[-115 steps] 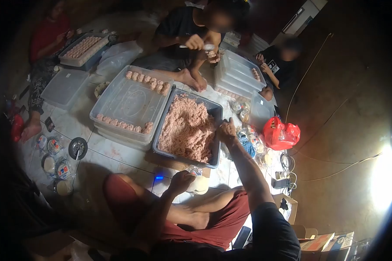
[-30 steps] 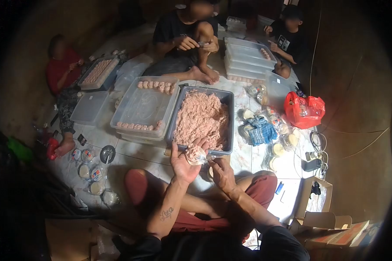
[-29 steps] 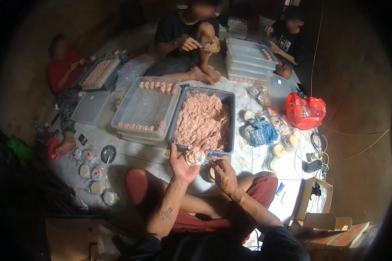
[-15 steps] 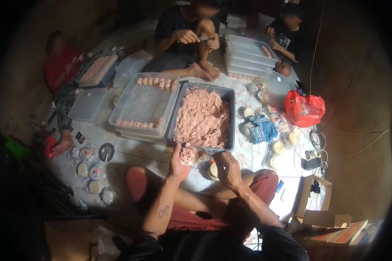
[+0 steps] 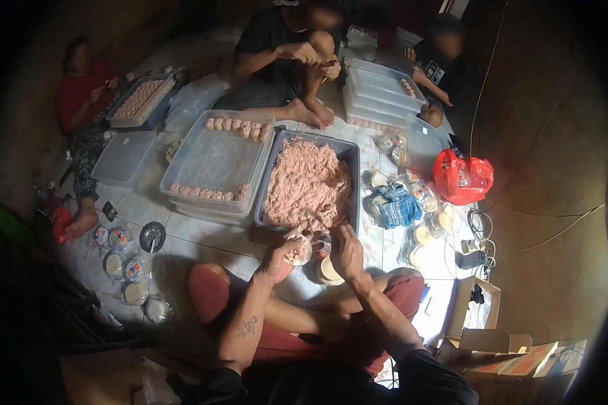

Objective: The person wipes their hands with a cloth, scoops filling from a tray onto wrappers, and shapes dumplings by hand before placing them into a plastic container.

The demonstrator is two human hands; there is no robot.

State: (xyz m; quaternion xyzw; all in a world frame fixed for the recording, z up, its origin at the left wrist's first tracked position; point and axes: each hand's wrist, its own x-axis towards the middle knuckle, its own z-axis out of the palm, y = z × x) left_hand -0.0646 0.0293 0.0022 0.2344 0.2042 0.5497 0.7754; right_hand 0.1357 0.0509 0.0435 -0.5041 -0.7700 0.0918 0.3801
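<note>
My left hand (image 5: 280,260) holds a round pale wrapper (image 5: 298,251) with pink filling on it, just below the near edge of the grey tub. My right hand (image 5: 346,252) is closed beside it, gripping a thin metal utensil (image 5: 312,217) whose tip reaches over the tub. Pink minced mixture (image 5: 304,179) fills most of the grey tub (image 5: 357,196). Left of the tub stands a clear lidded box (image 5: 216,158) with rows of filled pieces along its far and near edges. A stack of pale round wrappers (image 5: 330,271) lies beneath my right hand.
Three people sit around: one ahead (image 5: 277,50), one at far left (image 5: 84,94), one at far right (image 5: 439,67). Stacked clear boxes (image 5: 382,94), a red bag (image 5: 463,177), a blue cloth (image 5: 396,205), wrapper packs (image 5: 135,268), a dark dish (image 5: 153,237) and cables (image 5: 479,223) lie about.
My left hand has turned inward around the wrapper. My right hand has risen towards the tub's near edge with the utensil. The whole view has shifted slightly.
</note>
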